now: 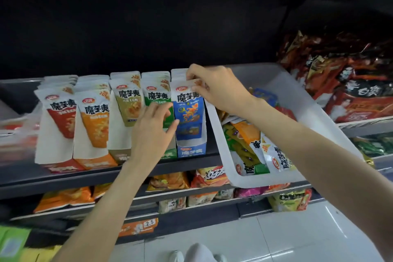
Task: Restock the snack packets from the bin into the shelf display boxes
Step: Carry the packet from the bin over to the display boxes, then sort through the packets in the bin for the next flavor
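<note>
Below the hands, orange noodle packets (pixel 63 198) lay on a lower shelf beside a price tag (pixel 148 223); red bags (pixel 348 83) were piled right of them.

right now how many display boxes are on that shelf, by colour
red display box: 1
orange display box: 1
olive display box: 1
green display box: 1
blue display box: 1
total: 5

Left hand (pixel 153 127) hides the green display box (pixel 170 154) — far-left shelf goods (pixel 12 132) blurred.
</note>
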